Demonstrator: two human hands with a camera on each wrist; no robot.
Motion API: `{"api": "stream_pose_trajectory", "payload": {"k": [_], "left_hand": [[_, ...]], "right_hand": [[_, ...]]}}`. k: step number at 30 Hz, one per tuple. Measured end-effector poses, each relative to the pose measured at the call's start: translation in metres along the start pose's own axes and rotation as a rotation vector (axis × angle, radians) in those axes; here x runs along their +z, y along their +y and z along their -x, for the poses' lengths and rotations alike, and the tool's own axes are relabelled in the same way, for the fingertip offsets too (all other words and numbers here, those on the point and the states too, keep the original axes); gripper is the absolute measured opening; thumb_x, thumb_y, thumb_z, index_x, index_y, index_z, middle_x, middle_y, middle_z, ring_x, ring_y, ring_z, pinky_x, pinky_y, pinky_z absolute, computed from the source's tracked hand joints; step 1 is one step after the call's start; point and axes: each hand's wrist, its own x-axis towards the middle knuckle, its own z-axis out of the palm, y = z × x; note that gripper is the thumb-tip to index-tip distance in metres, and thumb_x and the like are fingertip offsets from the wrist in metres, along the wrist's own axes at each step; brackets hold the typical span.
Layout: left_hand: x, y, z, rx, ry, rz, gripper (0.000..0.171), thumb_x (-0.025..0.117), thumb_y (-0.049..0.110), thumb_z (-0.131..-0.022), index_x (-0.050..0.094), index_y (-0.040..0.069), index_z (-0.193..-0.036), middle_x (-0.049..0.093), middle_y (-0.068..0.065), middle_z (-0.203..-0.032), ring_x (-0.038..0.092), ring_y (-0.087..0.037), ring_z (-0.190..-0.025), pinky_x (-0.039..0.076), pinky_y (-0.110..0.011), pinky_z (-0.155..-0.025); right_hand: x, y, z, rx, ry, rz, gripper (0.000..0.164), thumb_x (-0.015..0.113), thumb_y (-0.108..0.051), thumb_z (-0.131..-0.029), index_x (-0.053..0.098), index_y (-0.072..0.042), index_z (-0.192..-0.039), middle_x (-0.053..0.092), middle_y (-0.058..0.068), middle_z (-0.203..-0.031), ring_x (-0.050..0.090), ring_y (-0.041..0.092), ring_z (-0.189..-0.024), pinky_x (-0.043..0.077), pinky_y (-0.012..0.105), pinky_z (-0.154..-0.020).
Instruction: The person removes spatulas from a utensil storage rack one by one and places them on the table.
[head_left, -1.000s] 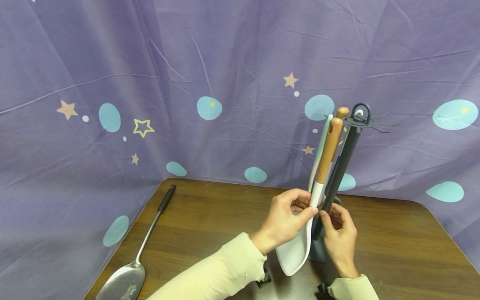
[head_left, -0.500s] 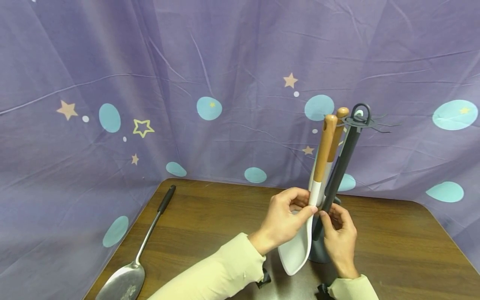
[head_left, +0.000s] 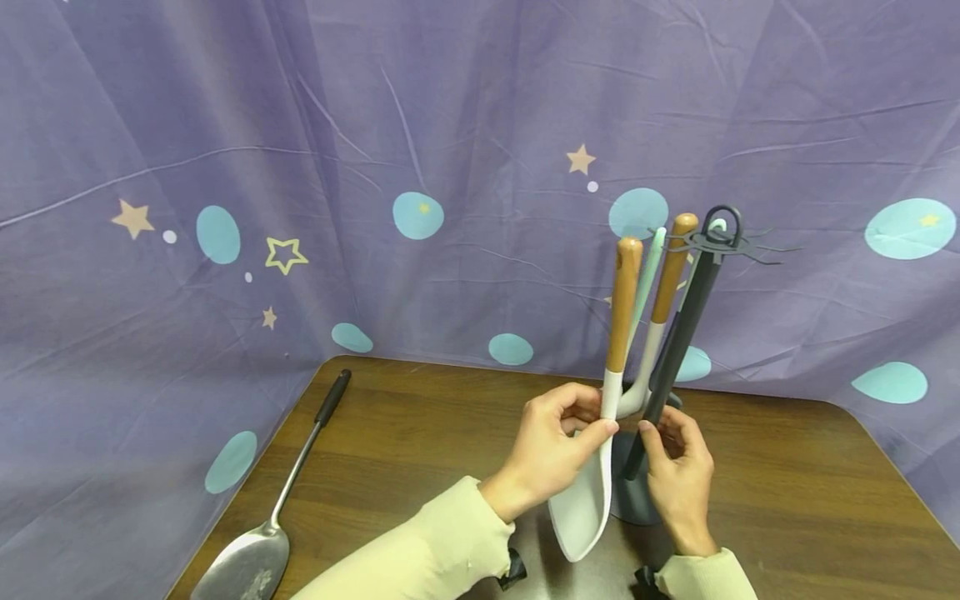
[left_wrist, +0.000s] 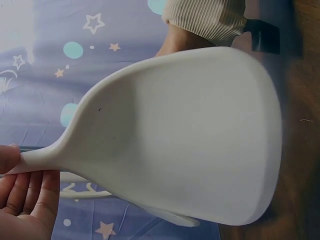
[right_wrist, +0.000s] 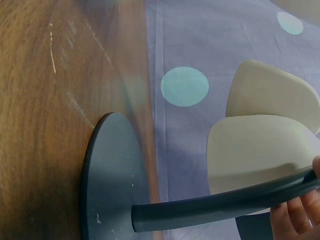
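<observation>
My left hand point(head_left: 551, 446) pinches a white spatula point(head_left: 609, 400) with a wooden handle by its neck. The spatula is roughly upright, blade down, and its handle top stands apart from the hooks at the left. Its broad blade point(left_wrist: 195, 135) fills the left wrist view. With thumb and fingers, my right hand point(head_left: 681, 479) grips the dark pole of a utensil rack point(head_left: 686, 342), low down. A second wooden-handled utensil point(head_left: 673, 275) and a mint-green handle point(head_left: 649, 267) hang at the rack; their lower ends are partly hidden.
A metal wok turner point(head_left: 251, 554) with a black handle lies along the left edge of the wooden table point(head_left: 435, 417). The rack's round base point(right_wrist: 112, 175) stands on the table. A purple patterned curtain point(head_left: 480, 125) hangs behind.
My left hand has moved left with the white spatula, its handle leaving the rack's hooks. The mint-green handle now shows behind it. My right hand stays on the pole.
</observation>
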Motion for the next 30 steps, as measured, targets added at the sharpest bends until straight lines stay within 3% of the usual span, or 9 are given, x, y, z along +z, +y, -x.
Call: {"api": "stream_pose_trajectory", "payload": {"k": [16, 30], "left_hand": [[-0.034, 0.0, 0.026, -0.049, 0.011, -0.052, 0.016, 0.07, -0.004, -0.081, 0.065, -0.002, -0.096, 0.067, -0.015, -0.088, 0.064, -0.019, -0.078, 0.057, -0.03, -0.075], [-0.057, 0.0, 0.05, -0.192, 0.0, -0.025, 0.015, 0.07, -0.003, -0.081, 0.065, -0.003, -0.096, 0.065, -0.017, -0.089, 0.063, -0.017, -0.078, 0.058, -0.03, -0.072]], "right_hand": [[0.0, 0.001, 0.0, 0.008, -0.002, -0.008, 0.024, 0.066, 0.009, -0.084, 0.06, 0.01, -0.108, 0.065, 0.021, -0.093, 0.062, 0.009, -0.081, 0.05, 0.014, -0.076], [0.0, 0.001, 0.0, 0.01, -0.003, -0.013, 0.024, 0.066, 0.008, -0.084, 0.06, 0.01, -0.108, 0.065, 0.021, -0.093, 0.063, 0.011, -0.081, 0.05, 0.014, -0.076]]}}
